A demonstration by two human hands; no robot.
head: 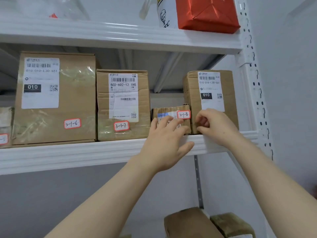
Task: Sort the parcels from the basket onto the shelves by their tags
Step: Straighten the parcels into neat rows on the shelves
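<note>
Fingers (169,121) of the left hand (164,136) are lying straight and spread, pressing on the front of the small parcel (164,111), which is sitting on the middle shelf (85,152) and carrying the tag (183,114) "3-1-8". Fingers (203,120) of the right hand (217,126) are curling at the lower front corner of the tall box (192,93) just beside it; whether they are gripping cannot be told. Boxes tagged "3-1-7" (122,103) and "3-1-6" (54,98) are standing to the left; a red parcel (207,14) is resting on the shelf above
</note>
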